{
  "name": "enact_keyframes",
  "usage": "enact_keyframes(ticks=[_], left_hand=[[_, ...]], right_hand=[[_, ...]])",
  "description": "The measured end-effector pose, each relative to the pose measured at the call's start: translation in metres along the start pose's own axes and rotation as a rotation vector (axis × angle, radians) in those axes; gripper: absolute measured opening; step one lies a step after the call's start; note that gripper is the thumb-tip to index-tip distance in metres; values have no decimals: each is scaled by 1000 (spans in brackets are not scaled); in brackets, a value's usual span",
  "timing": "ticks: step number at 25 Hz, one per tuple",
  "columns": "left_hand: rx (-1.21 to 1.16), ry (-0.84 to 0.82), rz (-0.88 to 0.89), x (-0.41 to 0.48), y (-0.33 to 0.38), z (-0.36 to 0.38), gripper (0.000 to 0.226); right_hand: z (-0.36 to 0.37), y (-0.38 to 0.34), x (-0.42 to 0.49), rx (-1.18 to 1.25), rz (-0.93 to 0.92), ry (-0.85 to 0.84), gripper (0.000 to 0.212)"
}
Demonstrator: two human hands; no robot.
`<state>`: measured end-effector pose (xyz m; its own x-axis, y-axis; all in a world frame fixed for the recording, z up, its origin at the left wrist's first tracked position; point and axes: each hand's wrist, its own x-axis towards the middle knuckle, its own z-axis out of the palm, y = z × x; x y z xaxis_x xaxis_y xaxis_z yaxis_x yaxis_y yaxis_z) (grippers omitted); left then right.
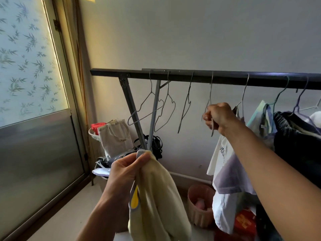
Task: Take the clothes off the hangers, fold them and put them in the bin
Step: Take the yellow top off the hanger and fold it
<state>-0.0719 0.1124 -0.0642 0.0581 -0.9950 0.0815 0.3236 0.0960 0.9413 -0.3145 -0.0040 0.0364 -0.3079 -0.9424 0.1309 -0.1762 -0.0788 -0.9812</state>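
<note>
My left hand (126, 173) pinches the grey-trimmed top of a pale yellow garment (156, 202), which hangs down off any hanger. My right hand (219, 117) grips a bare wire hanger (210, 94) whose hook sits on the dark rail (208, 77). Three more bare wire hangers (166, 108) hang to the left on the rail. To the right, a white and lilac shirt (227, 171) and dark clothes (295, 140) still hang on hangers. A ribbed pink bin (199, 206) stands on the floor below the rail.
The rack's grey legs (139, 122) cross behind my left hand. A canvas tote bag (115, 136), a red item and black straps pile in the corner. A frosted door (31, 84) fills the left. A red box (245, 221) sits by the bin.
</note>
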Motion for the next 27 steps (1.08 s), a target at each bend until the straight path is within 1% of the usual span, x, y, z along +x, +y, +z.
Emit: enact_keyframes(ticks=[1, 2, 3, 4, 5, 6, 7, 8, 9, 10, 11, 13, 16, 17, 19, 20, 21, 22, 23, 24, 25, 26, 27], left_hand=[[1, 4, 12, -2, 2, 1, 19], [6, 8, 25, -4, 5, 1, 21], [13, 4, 40, -6, 6, 1, 21], [20, -7, 52, -9, 7, 1, 20], [33, -19, 61, -11, 7, 1, 17], [52, -25, 70, -13, 6, 2, 14], [74, -26, 81, -15, 4, 2, 11], [93, -33, 91, -17, 2, 3, 11], [109, -43, 96, -19, 0, 4, 16], [116, -59, 92, -22, -1, 2, 21], [114, -79, 83, -25, -2, 0, 26], [109, -119, 64, -31, -5, -9, 33], [158, -196, 52, -37, -9, -19, 44], [155, -210, 51, -38, -11, -24, 44], [174, -183, 86, -38, -15, -33, 36], [263, -139, 132, -36, -19, -41, 30], [432, -89, 182, -34, -27, -51, 29], [651, -58, 219, -32, -35, -60, 34], [815, -64, 237, -28, -44, -67, 36], [896, -104, 237, -25, -51, -70, 30], [869, -153, 217, -22, -58, -71, 20], [800, -185, 182, -19, -60, -71, 18], [706, -195, 142, -13, -58, -68, 21]], right_hand=[[-2, 1, -2, -62, 16, 29, 22], [-5, 2, -8, -204, 19, 61, 26], [-10, 3, -16, -448, -22, 129, 32], [-12, 6, -27, -681, -144, 247, 34], [-10, 11, -44, -762, -357, 364, 32], [0, 18, -69, -698, -597, 381, 27], [16, 27, -96, -584, -749, 275, 22], [32, 37, -122, -479, -791, 96, 19], [47, 47, -142, -410, -741, -70, 14], [60, 57, -158, -358, -663, -189, 10], [69, 65, -168, -310, -597, -246, 9], [78, 76, -176, -285, -536, -234, 12], [89, 85, -182, -355, -548, -137, 5], [92, 86, -184, -394, -578, -84, 3], [90, 86, -185, -501, -646, -23, 8], [88, 84, -186, -533, -656, -21, 10], [83, 80, -187, -544, -645, -37, 10], [76, 76, -189, -532, -620, -61, 10], [67, 71, -191, -507, -589, -92, 9], [57, 67, -193, -480, -558, -122, 9], [45, 63, -194, -467, -532, -131, 8], [30, 60, -194, -461, -498, -118, 8], [12, 55, -194, -444, -468, -87, 8]])
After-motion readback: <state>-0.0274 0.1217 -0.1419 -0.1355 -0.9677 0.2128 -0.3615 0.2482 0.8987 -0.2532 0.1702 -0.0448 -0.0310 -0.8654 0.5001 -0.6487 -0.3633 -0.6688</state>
